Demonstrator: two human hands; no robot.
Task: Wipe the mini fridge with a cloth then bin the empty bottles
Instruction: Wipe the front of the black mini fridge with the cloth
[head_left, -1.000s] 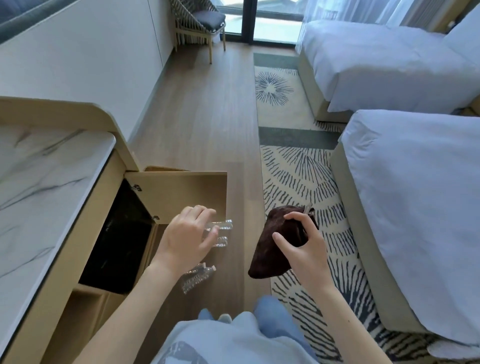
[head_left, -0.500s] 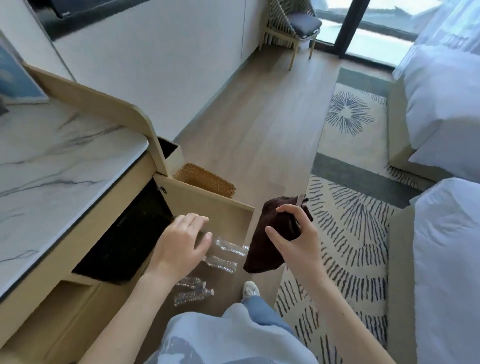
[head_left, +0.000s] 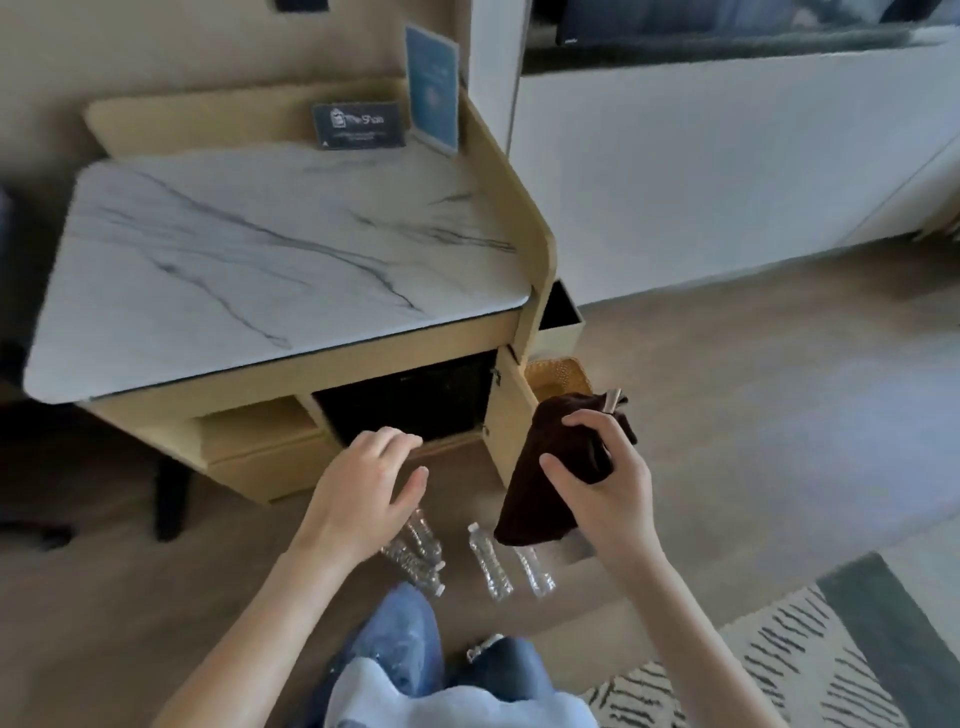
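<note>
**A:** Where is the fridge?

**B:** The black-fronted mini fridge (head_left: 410, 400) sits low in the pale wooden cabinet (head_left: 260, 457), under its white veined marble top (head_left: 260, 249). The cabinet's wooden door (head_left: 511, 431) stands swung open on the right. I cannot tell whether the fridge's own door is open.

**A:** And the cloth?

**B:** The right hand (head_left: 610, 488) grips the dark brown cloth (head_left: 550, 478), with fingers and thumb curled round its bunched upper part. It hangs in the air just right of the open door, not touching the fridge.

**A:** What about the other hand?

**B:** The left hand (head_left: 363, 493) is loosely spread and holds nothing. It hovers in front of the fridge, above the floor.

**A:** Are there bottles?

**B:** Several clear, crinkled plastic bottles (head_left: 488, 564) lie on the wooden floor between the person's knees and the cabinet, some partly hidden under the left hand. A woven wicker bin (head_left: 558, 371) shows behind the cabinet door, beside a white open-topped box (head_left: 561, 322).

**A:** Which step is this?

**B:** I judge it to be the wiping step, not yet begun. The cloth is ready but off the surface, and no bottle is binned.

**A:** What does the next move need?

**B:** The cloth should go left, past the door edge, and lie flat against the fridge front. The bottles underfoot must not be kicked.
</note>
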